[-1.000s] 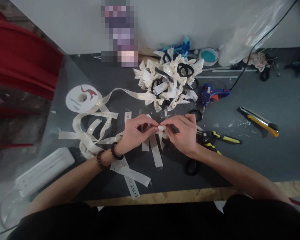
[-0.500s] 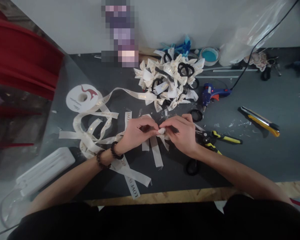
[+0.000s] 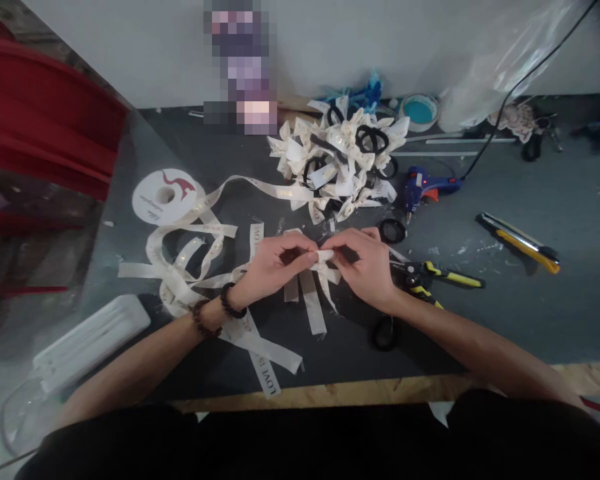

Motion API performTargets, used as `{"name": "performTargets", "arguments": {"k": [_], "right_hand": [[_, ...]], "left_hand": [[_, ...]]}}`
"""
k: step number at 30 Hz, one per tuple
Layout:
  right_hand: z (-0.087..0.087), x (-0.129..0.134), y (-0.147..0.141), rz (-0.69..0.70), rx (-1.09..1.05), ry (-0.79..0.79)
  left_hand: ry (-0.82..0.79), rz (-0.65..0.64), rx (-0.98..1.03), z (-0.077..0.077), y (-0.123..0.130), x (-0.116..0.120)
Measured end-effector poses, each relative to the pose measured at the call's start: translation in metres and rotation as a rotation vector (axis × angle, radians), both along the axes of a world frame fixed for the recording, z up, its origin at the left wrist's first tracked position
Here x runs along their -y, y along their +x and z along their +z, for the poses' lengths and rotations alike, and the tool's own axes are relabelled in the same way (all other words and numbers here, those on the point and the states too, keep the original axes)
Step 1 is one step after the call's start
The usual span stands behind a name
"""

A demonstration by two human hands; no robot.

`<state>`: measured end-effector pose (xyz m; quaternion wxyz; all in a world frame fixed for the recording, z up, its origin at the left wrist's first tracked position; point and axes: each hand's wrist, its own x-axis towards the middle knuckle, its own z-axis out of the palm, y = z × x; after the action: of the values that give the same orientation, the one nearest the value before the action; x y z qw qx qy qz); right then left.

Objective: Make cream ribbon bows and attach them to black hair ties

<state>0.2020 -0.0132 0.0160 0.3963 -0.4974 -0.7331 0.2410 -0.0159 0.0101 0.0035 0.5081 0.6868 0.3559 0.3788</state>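
Cream ribbon, gathered into a small folded bow (image 3: pixel 325 256), sits between the left hand (image 3: pixel 267 267) and the right hand (image 3: pixel 364 268), the thumb and fingertips of each clamped on one side, with its narrow tails pointing toward the person. If either pinch slackens, the smooth fabric could spring open; an uneven pull might skew the fold, and the cut ends look prone to fraying. Just beyond the tails lie flat ribbon strips (image 3: pixel 313 307) with ragged threads at the tips. Farther out, a crumpled heap of bows (image 3: pixel 337 141) mixes crisp, pointed ends with round black elastics. The blue plastic glue gun (image 3: pixel 420 187) shows a red light, so its nozzle may be hot, and a careless reach could bring a burn. Around these rest a white disc-shaped spool (image 3: pixel 147 198), yellow-and-black pliers (image 3: pixel 423 275) and a slim yellow utility knife (image 3: pixel 523 243), on a dull dark-grey tabletop (image 3: pixel 460 340).
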Motion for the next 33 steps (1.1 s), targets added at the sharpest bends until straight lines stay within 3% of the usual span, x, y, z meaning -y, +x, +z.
{"name": "performTargets", "arguments": {"k": [5, 11, 18, 22, 28, 33], "right_hand": [[-0.0014, 0.0, -0.0006, -0.025, 0.022, 0.008], [0.0016, 0.0027, -0.0008, -0.027, 0.033, 0.042], [0.0005, 0.0049, -0.0055, -0.033, 0.038, 0.108], [-0.0016, 0.0034, -0.0065, -0.047, -0.001, 0.098], [0.0029, 0.0027, -0.004, -0.067, -0.098, -0.006], [0.0029, 0.0037, -0.0038, -0.04, -0.17, -0.062]], "left_hand": [[0.047, 0.043, -0.067, 0.0013, 0.0018, 0.0017], [0.071, 0.197, -0.2, -0.0037, 0.0053, 0.0014], [0.257, 0.197, -0.29, 0.0001, 0.0074, 0.0041], [0.198, 0.166, -0.273, 0.0039, 0.0076, 0.0056], [-0.025, 0.088, -0.124, -0.004, 0.002, 0.0035], [-0.074, 0.099, -0.045, -0.0042, 0.0033, 0.0006]]}}
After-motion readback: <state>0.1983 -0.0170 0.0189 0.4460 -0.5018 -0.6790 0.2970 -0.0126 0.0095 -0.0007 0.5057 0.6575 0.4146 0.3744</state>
